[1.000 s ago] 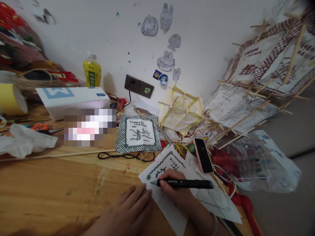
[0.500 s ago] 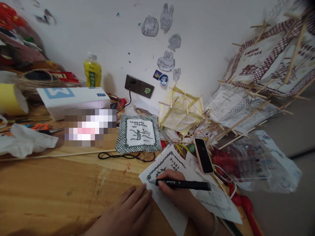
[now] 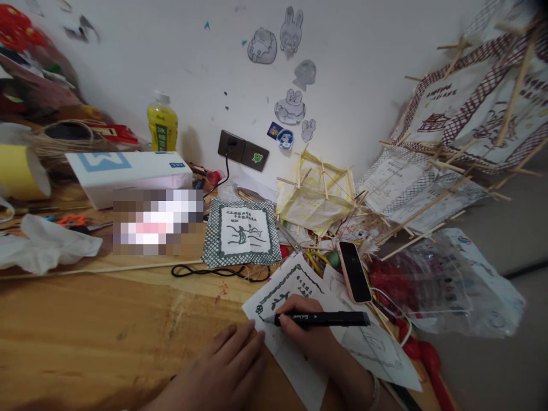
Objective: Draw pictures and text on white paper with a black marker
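Note:
My right hand [image 3: 306, 331] is closed around a black marker pen [image 3: 329, 318], its tip at the left edge of a white sheet of paper [image 3: 295, 371]. The sheet bears a dark wavy border, a small flower at its left corner and some brush-like writing, partly hidden by the hand. Flat on the table, with fingers stretched, my left hand [image 3: 226, 359] touches the sheet's lower left edge. Under my right forearm lies a second drawn sheet [image 3: 377, 348]. Behind the first one is a finished-looking drawing with a green checked border [image 3: 240, 233].
A phone [image 3: 355, 273] lies right of the paper, beside a clear plastic bag [image 3: 454, 279]. Paper-and-stick lanterns [image 3: 317, 197] stand behind. Along the wall are a white box [image 3: 132, 174], a yellow drink bottle [image 3: 162, 123] and crumpled tissue [image 3: 47, 245]. A black cord [image 3: 214, 273] crosses the table.
The marker and my right hand have shifted slightly right, and a short dark line now runs down from the flower on the border. My left hand stays in place.

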A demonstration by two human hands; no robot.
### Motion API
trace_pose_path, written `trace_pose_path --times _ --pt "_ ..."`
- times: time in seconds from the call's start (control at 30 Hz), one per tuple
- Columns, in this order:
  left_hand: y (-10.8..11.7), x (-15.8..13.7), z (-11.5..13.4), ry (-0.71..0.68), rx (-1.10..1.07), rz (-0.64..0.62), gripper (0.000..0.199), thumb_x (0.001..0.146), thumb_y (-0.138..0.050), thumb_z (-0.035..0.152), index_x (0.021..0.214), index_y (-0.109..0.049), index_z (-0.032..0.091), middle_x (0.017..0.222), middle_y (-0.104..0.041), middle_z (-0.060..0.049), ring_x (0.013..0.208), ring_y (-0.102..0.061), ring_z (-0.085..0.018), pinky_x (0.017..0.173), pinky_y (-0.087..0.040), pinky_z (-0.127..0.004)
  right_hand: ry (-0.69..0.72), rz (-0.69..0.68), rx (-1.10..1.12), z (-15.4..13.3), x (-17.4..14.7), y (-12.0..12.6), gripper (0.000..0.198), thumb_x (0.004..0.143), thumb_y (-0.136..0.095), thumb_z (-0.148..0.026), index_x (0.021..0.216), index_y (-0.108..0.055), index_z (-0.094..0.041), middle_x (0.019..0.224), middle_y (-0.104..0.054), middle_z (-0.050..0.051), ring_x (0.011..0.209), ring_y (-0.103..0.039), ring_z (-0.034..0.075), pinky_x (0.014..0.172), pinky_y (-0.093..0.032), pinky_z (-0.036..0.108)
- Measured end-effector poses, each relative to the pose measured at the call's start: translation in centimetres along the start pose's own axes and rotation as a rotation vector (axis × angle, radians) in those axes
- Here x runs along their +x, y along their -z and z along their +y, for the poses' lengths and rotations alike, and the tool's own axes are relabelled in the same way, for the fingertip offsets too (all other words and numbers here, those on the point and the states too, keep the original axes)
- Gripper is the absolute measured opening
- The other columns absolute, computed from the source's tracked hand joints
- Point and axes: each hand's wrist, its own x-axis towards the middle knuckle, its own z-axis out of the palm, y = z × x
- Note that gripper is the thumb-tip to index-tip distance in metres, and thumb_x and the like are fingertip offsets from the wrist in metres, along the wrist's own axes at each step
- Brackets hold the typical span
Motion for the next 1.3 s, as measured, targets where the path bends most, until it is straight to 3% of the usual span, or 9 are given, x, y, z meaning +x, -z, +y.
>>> trace_pose_path --times 0.6,0.9,1.3 --pt "-0.1 0.3 0.4 0.060 -0.019 -0.037 0.049 0.079 -0.051 0.010 0.128 -0.055 0.011 0.141 -0.047 -0.014 0.129 -0.043 -0.034 0.103 -0.041 -0.051 0.014 -0.003 0.025 0.1 0.1 0.2 0.011 0.070 -0.052 -0.018 0.063 -0.060 -0.019 0.059 -0.063 0.000 0.057 -0.057 0.014 0.057 -0.042 0.024" --pt "-0.3 0.1 0.1 0.033 0.004 0.005 0.053 0.074 -0.052 0.007 0.127 -0.056 0.013 0.140 -0.049 -0.013 0.128 -0.045 -0.032 0.102 -0.042 -0.048 0.031 -0.039 0.052 0.6 0.1 0.2 0.012 0.070 -0.052 -0.015 0.060 -0.057 -0.019 0.056 -0.058 -0.002 0.056 -0.054 0.013 0.056 -0.040 0.024" --pt "0.7 0.3 0.4 0.019 -0.016 -0.050 0.055 0.072 -0.048 0.004 0.127 -0.055 0.009 0.139 -0.049 -0.015 0.126 -0.046 -0.034 0.100 -0.044 -0.050 0.003 -0.047 0.096 -0.3 0.1 0.7 0.012 0.067 -0.050 -0.016 0.057 -0.056 -0.020 0.057 -0.058 -0.001 0.057 -0.055 0.014 0.055 -0.042 0.024"
